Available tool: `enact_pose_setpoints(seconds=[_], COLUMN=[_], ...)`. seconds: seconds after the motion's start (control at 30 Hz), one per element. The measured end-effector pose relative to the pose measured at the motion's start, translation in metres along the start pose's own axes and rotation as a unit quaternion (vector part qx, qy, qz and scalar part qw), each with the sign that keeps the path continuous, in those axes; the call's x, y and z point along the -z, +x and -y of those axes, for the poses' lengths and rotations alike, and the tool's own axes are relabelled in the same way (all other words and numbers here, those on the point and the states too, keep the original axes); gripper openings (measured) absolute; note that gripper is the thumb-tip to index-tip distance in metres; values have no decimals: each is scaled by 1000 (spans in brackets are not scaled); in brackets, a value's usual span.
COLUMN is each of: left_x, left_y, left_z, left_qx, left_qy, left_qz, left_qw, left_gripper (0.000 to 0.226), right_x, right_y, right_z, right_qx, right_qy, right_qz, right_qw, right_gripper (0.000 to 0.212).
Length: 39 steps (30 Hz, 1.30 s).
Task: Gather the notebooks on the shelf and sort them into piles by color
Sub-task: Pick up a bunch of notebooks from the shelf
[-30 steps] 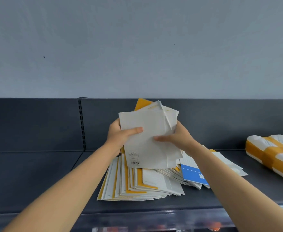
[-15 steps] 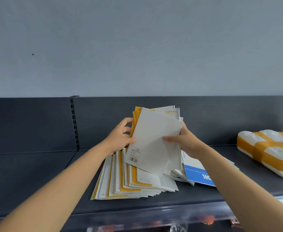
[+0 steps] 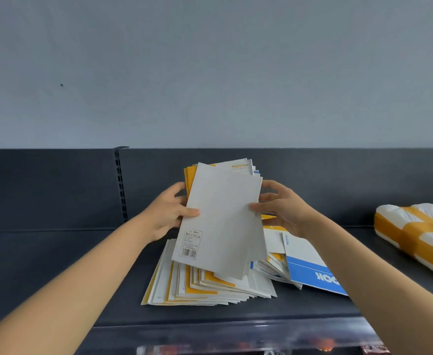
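Observation:
I hold a bundle of notebooks (image 3: pixel 220 221) upright above the dark shelf (image 3: pixel 56 272). Its front cover is plain white with a barcode at the lower left; yellow and blue-edged covers peek out behind. My left hand (image 3: pixel 169 213) grips the bundle's left edge, thumb on the front. My right hand (image 3: pixel 284 208) pinches the right edge with thumb and fingers. Below the bundle lies a fanned pile of yellow-and-white notebooks (image 3: pixel 205 288). To its right lies a looser pile with a blue-and-white notebook (image 3: pixel 310 267) on top, partly hidden by my right forearm.
A white plastic-wrapped package with orange tape (image 3: pixel 417 237) lies at the shelf's right end. A slotted upright (image 3: pixel 120 183) runs down the back panel on the left. The shelf's front lip (image 3: pixel 210 326) is near me, with blurred goods below it.
The bundle has squared up and tilted slightly. My left thumb has moved onto the front cover, and my right hand has shifted up the right edge. The view has drifted a little.

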<state>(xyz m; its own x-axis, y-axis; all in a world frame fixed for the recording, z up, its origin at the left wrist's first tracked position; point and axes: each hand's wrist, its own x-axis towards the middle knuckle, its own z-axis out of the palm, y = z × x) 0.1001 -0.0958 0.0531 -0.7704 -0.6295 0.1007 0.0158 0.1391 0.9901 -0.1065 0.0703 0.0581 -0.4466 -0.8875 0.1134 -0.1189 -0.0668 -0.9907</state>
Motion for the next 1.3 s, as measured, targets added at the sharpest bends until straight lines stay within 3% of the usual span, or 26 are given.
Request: enact_pose_setpoints(seconds=[0.17, 0.4, 0.63, 0.8, 1.3], left_x=[46, 143, 283, 371, 508], left_y=[-27, -77, -119, -132, -140], left_z=[-2, 12, 22, 25, 62], left_qx=[59, 137, 167, 196, 245], left_qy=[41, 125, 92, 57, 39], left_qz=[-13, -37, -78, -94, -158], left_qw=[997, 982, 979, 974, 956], left_gripper=[50, 31, 25, 39, 32], right_x=[-42, -158, -301, -384, -523], right_y=[7, 26, 54, 75, 153], right_z=[-5, -2, -3, 3, -6], right_qx=[-43, -90, -164, -204, -235], right_qy=[3, -20, 6, 19, -6], right_qz=[48, 88, 91, 123, 163], right_qw=[998, 992, 982, 971, 958], right_gripper=[41, 30, 29, 30, 26])
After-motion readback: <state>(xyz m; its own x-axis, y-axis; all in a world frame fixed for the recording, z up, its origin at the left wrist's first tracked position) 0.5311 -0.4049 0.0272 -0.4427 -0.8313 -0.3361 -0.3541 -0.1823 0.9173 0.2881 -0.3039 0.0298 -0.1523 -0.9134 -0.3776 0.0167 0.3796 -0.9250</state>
